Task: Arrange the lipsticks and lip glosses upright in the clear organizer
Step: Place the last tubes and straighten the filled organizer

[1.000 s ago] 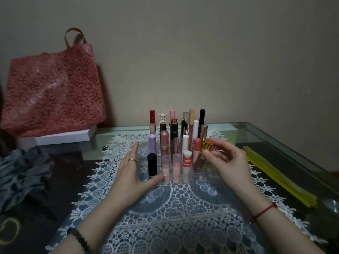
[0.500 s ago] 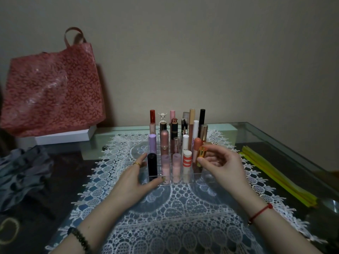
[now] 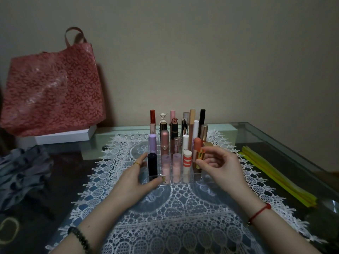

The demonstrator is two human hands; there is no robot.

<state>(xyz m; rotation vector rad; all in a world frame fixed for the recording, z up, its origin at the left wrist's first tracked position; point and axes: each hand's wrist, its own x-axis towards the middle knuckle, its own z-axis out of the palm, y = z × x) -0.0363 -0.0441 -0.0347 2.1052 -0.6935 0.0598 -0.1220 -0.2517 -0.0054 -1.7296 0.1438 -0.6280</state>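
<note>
Organizer (image 3: 195, 176) w/ upright lipsticks (image 3: 164, 142) + gold lipstick (image 3: 200, 159)

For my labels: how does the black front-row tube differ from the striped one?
The black tube is plain dark; the striped tube is white with orange bands. The black tube fills the leftmost front slot; the striped tube stands three slots right. Both stand upright in the clear organizer.

Clear plastic organizer (image 3: 197, 177) on white lace cloth (image 3: 183, 217) over glossy glass table (image 3: 275, 136)
</note>
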